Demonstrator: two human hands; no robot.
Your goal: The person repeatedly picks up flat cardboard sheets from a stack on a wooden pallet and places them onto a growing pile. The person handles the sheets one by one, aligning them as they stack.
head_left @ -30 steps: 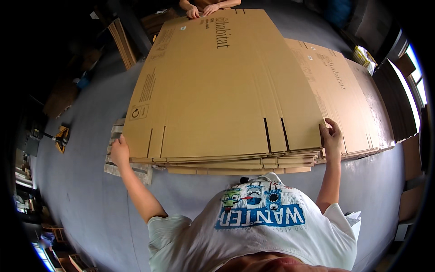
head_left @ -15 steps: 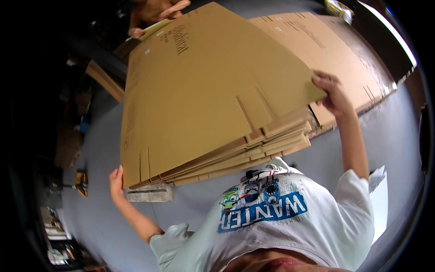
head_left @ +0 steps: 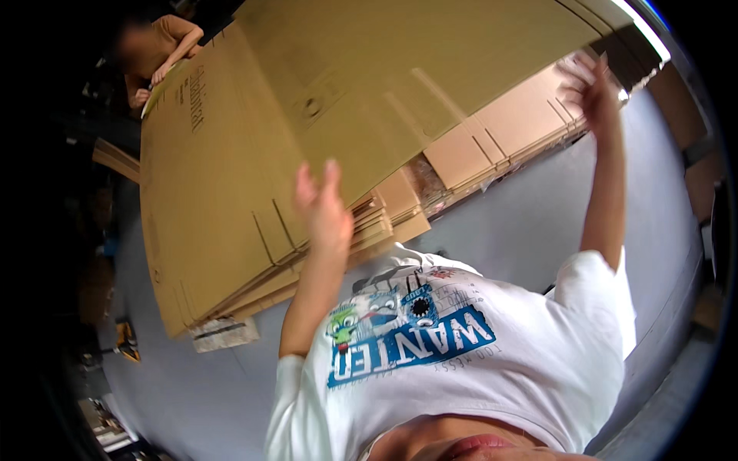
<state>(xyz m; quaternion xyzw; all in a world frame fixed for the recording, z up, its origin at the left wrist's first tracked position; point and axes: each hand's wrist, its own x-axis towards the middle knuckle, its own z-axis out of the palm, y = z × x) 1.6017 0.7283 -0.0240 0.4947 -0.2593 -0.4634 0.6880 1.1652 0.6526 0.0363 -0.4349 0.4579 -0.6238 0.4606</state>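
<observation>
A large flat cardboard sheet (head_left: 415, 84) is tilted across the top, spanning from the left stack toward the right one, its near edge raised and slightly blurred. My left hand (head_left: 327, 211) is in front of it with fingers up and apart, holding nothing. By the sheet's right end, my right hand (head_left: 588, 88) is smeared by motion, its fingers spread and nothing seen in them. Beneath lies the left stack of flattened cardboard boxes (head_left: 215, 192), with uneven layers at its near side. Part of the right stack (head_left: 500, 142) is covered by the sheet.
Another person (head_left: 165, 50) leans at the far left corner of the left stack. A pale block (head_left: 224, 334) supports that stack's near corner. A yellow and black tool (head_left: 127, 340) lies on the grey floor (head_left: 492, 230) at left.
The top sheet has swung right, from over the left stack toward the right one. My left hand has left its left corner and moved right; my right hand has risen and opened.
</observation>
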